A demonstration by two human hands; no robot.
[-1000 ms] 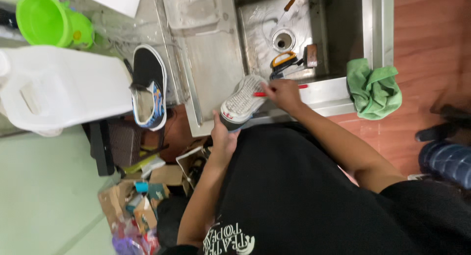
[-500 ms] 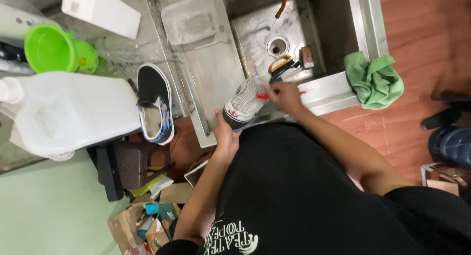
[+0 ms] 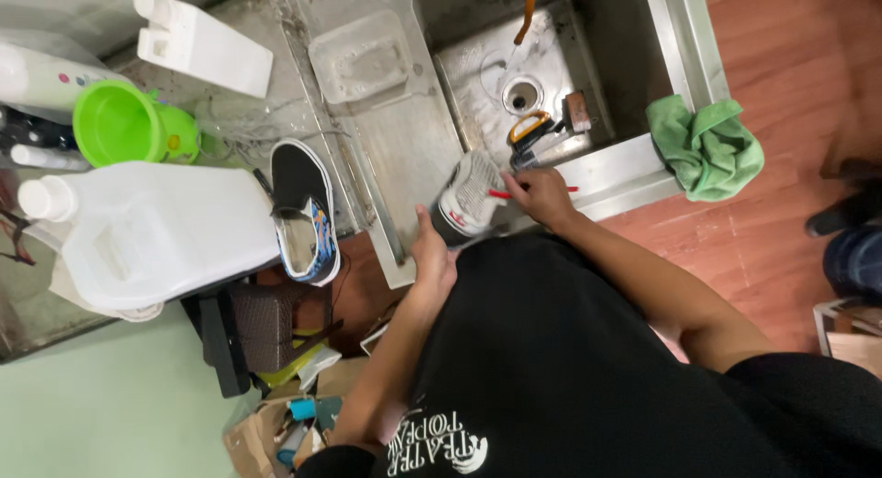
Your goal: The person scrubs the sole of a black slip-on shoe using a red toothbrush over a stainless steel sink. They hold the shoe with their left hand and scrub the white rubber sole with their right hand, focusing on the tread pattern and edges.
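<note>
My left hand [image 3: 432, 253] grips the heel end of a shoe [image 3: 469, 196] with a white patterned sole turned up, held over the front edge of a steel sink [image 3: 606, 170]. My right hand [image 3: 542, 195] is closed on a red-handled toothbrush [image 3: 501, 194] whose head rests against the sole. A second shoe [image 3: 301, 211], black with a blue patterned side, lies on the counter to the left, apart from both hands.
A green cloth [image 3: 706, 147] hangs over the sink's right rim. Brushes and an orange-handled tool [image 3: 533, 129] lie in the basin near the drain. A big white jug [image 3: 147, 234], a green cup [image 3: 129, 124] and a clear tray [image 3: 363, 57] stand on the counter. Clutter fills the floor below.
The view has shifted down and right. The shoe has tilted more upright in my left hand while the toothbrush stays on its sole.
</note>
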